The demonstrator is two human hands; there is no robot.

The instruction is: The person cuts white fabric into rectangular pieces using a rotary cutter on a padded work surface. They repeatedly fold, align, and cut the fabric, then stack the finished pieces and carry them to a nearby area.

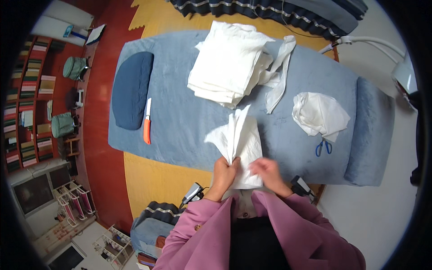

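My left hand (225, 173) grips a folded white cloth or paper sheet (246, 137) at the bed's near edge, its upper part standing in loose folds. My right hand (265, 171) is at the sheet's right side, fingers curled and blurred, so their grip is unclear. Beyond them lies a thick stack of white sheets (227, 60), with a long white strip (281, 72) to its right. A crumpled white piece (319, 114) lies farther right, above blue-handled scissors (323, 146). An orange-handled knife (147, 128) lies to the left, all on the blue-grey padded bed (173, 121).
A dark blue pillow (132, 90) is at the bed's left end, a grey bolster (369, 130) at its right. A white lamp (402, 74) stands at the right. Bookshelves (31, 105) and green chairs (72, 67) are to the left, another draped bed (342, 13) beyond.
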